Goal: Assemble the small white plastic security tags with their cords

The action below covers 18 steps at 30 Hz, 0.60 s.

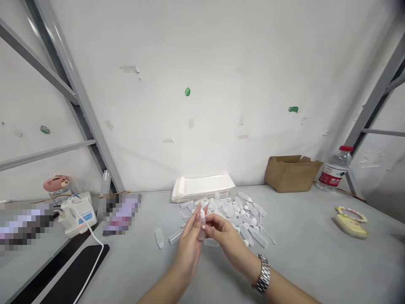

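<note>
We see a small translucent plastic bottle (201,223), narrow and milky, held upright between our two hands, just in front of a loose pile of similar bottles and caps (243,219) at about 12 o'clock on the grey table (300,257). Its top is partly hidden by our fingers, so we cannot say whether a cap is on it. Our left hand (189,245) rises from 6 o'clock, palm turned inward, its fingers (198,215) standing nearly upright and pressed together against the side of the bottle. Our right hand (223,238) reaches in from about 4 o'clock, with a silver link wristwatch (262,273) on its wrist, and its fingers (210,223) curl together at the bottle's upper part — the two hands are almost touching, and the bottle is clamped between them. A loose bottle body (159,238) lies alone at about 9 o'clock from the hands, with a clear tube (175,237) just beside it. Behind the pile stands a stack of white paper (202,187), a cardboard box (291,174) sits at 2 o'clock, and a water bottle with a red cap (335,168) stands beyond the box, against the white wall (221,63).
</note>
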Available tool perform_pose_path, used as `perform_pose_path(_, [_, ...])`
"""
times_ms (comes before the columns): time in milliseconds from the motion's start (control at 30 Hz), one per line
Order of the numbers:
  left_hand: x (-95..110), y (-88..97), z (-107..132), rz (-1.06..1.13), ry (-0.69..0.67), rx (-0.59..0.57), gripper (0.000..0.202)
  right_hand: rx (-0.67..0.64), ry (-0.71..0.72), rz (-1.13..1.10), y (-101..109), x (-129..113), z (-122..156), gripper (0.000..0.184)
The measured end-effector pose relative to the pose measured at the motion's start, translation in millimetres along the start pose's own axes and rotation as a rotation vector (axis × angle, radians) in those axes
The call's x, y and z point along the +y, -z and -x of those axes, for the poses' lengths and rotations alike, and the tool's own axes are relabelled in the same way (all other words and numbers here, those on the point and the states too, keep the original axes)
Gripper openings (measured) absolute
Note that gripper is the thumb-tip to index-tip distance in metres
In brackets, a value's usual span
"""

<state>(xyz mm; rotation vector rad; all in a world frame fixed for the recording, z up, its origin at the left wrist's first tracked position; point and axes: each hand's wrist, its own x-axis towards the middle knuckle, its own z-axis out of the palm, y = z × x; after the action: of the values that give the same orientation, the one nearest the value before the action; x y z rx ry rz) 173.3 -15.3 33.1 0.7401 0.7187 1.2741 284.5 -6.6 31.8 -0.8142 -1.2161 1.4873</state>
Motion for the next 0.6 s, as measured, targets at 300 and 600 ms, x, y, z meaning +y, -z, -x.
perform_pose_path(300, [15.2, 4.5, -12.8, -0.027, 0.219, -0.079, 0.048, -0.170, -0.067, -0.341, -2.2, -8.6, 5.5, 0.023])
perform_pose_path(600, [16.4, 2.6, -13.7, 0.068, 0.235, -0.014, 0.030, -0.225, -0.208, -0.499, -1.6, -5.8, 5.8, 0.020])
